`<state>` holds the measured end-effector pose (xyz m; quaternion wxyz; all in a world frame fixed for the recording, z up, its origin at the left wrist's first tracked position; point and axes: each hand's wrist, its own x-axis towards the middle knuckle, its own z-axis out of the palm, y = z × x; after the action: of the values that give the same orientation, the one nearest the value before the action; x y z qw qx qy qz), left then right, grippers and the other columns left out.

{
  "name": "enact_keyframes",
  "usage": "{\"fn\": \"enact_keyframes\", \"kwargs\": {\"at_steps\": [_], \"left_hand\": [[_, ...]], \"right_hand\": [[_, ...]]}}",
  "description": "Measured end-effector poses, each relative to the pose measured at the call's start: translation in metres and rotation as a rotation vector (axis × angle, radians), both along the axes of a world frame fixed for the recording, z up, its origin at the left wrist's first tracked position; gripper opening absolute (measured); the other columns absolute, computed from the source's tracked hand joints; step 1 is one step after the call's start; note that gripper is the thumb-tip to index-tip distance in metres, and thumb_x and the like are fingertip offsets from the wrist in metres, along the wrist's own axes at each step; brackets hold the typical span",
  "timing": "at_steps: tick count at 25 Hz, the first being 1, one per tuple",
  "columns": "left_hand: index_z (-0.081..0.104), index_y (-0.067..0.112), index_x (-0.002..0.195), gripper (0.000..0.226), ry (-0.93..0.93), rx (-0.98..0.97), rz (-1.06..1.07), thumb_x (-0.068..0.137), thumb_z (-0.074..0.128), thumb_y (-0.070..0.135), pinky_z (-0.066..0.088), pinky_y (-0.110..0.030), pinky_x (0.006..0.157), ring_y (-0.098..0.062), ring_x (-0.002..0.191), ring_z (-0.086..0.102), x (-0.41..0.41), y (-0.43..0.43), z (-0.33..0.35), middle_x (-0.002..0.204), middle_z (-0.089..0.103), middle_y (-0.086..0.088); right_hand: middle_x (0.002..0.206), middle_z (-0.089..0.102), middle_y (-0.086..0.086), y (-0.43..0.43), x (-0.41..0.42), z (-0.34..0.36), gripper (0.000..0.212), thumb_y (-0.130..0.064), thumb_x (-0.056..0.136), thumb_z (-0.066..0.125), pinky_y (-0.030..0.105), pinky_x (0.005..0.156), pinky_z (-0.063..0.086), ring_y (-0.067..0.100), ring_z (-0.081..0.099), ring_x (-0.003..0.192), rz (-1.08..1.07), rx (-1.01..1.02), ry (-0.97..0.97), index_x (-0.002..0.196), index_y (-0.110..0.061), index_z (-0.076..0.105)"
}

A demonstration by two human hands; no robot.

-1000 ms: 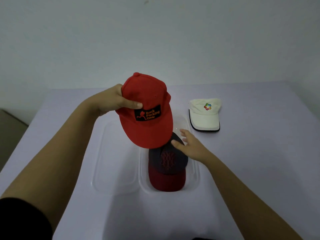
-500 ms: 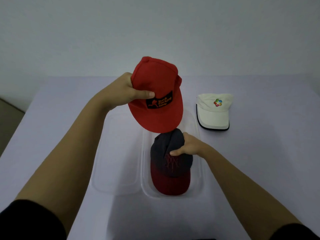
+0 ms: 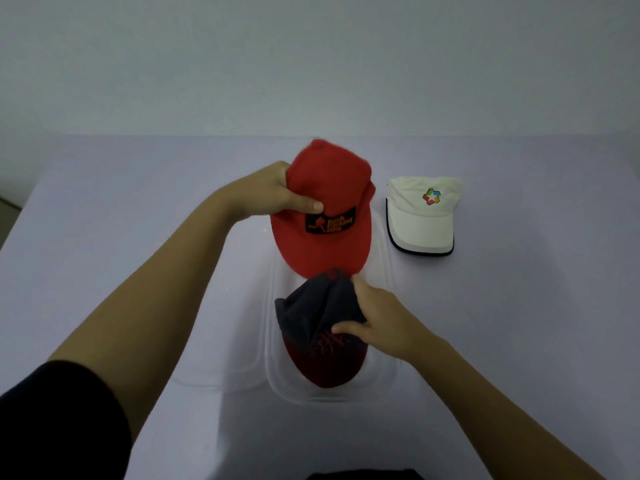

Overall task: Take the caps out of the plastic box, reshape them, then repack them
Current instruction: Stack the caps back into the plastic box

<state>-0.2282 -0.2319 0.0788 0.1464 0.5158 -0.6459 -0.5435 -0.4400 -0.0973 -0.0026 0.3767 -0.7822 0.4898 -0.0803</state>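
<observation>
My left hand [image 3: 273,194] grips a red cap [image 3: 329,209] by its crown and holds it above the far end of the clear plastic box [image 3: 388,375]. The cap has a black patch on its front, and its brim points toward me. A dark grey cap with a dark red brim [image 3: 318,327] sits in the box. My right hand [image 3: 377,320] pinches its crown from the right side, thumb on top. The crown is bunched up under the fingers.
A white cap [image 3: 420,216] with a coloured logo and dark brim edge lies on the table right of the box. The box's clear lid [image 3: 242,341] lies open to the left. The table [image 3: 104,220] has a pale lilac cover; a wall stands behind.
My left hand carried the red cap a little farther from me. My right hand went from open above the dark cap to pinching its crown, which has bunched up.
</observation>
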Motion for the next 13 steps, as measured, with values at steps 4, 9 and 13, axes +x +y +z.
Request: {"fn": "enact_keyframes", "kwargs": {"at_steps": [4, 9, 13], "left_hand": [[0.070, 0.007, 0.103, 0.027, -0.099, 0.199, -0.174, 0.077, 0.074, 0.014, 0.058, -0.026, 0.079, -0.021, 0.090, 0.071, -0.014, 0.002, -0.042, 0.102, 0.073, -0.009], [0.070, 0.006, 0.092, 0.022, -0.069, 0.432, -0.265, 0.070, 0.069, 0.007, 0.057, -0.027, 0.072, -0.023, 0.083, 0.069, -0.021, 0.010, -0.072, 0.091, 0.073, -0.007], [0.066, 0.010, 0.090, 0.024, 0.005, 0.579, -0.233, 0.068, 0.059, 0.006, 0.056, -0.025, 0.064, -0.017, 0.075, 0.070, -0.027, 0.019, -0.089, 0.082, 0.073, 0.000]], "right_hand": [[0.082, 0.057, 0.001, 0.009, 0.002, 0.005, 0.047, -0.043, 0.082, 0.065, 0.024, 0.055, 0.042, 0.017, 0.057, 0.068, 0.031, -0.081, 0.042, 0.104, -0.014, 0.035], [0.076, 0.047, -0.018, -0.008, -0.009, 0.017, 0.051, -0.038, 0.080, 0.069, 0.011, 0.051, 0.040, -0.001, 0.050, 0.062, -0.055, 0.082, -0.086, 0.106, -0.022, 0.029], [0.101, 0.055, -0.006, -0.023, -0.014, 0.011, 0.063, -0.039, 0.079, 0.071, 0.018, 0.065, 0.049, 0.012, 0.059, 0.087, -0.047, 0.232, -0.104, 0.121, -0.022, 0.027]]}}
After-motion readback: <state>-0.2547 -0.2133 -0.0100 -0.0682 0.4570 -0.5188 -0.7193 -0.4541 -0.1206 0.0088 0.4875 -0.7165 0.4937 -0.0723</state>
